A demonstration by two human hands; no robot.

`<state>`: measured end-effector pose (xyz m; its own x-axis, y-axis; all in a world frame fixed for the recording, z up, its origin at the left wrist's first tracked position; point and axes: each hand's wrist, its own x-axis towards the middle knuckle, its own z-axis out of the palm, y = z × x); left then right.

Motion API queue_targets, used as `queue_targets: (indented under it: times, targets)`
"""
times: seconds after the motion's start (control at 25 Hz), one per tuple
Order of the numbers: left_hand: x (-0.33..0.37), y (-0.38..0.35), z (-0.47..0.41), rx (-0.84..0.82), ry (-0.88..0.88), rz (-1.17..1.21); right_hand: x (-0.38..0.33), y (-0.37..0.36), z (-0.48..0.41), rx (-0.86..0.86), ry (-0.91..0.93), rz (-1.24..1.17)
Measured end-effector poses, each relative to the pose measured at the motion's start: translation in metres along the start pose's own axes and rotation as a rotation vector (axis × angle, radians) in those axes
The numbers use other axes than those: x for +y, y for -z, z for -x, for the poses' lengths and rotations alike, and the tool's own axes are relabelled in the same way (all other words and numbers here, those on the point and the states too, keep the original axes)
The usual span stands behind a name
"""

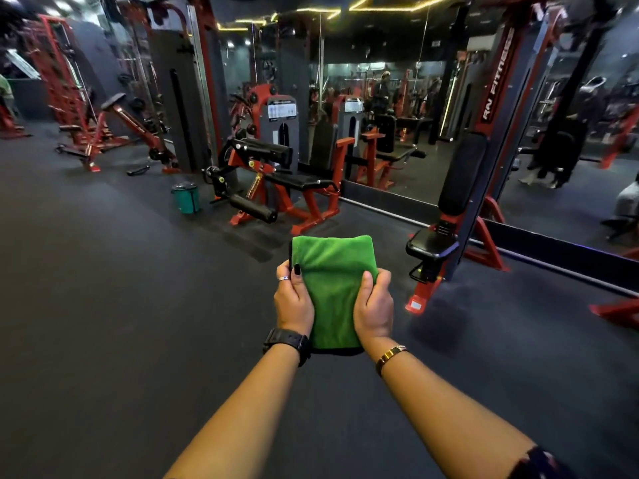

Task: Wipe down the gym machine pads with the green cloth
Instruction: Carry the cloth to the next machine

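Teal lidded bin on dark rubber floor, well ahead and left of left hand. Mirror wall far ahead, running on to right of right hand. Yellow strip lights on ceiling, high above hands. Person in green top at far left edge, well apart from hands.

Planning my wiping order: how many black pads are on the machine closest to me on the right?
2. The long back pad leans against the red-and-black frame. The seat pad sits just below it, at its foot. More pads may be hidden behind the frame.
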<state>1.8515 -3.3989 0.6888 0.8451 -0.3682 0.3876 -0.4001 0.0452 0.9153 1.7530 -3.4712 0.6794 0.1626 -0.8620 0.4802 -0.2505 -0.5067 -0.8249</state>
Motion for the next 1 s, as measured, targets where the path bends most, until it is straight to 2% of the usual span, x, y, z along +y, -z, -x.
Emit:
queue_targets:
  times: [0.36,0.6,1.0]
  targets:
    - [-0.094,-0.177,-0.284,-0.005,-0.028,0.039,0.08,-0.198,-0.27,0.026,-0.027,-0.03]
    - [-0.14,-0.287,-0.416,-0.029,0.016,0.072,0.138,-0.283,-0.415,0.052,-0.003,-0.023]
    - [-0.211,-0.519,-0.672,0.016,0.007,0.067,0.25,-0.432,-0.722,-0.003,0.029,-0.057]
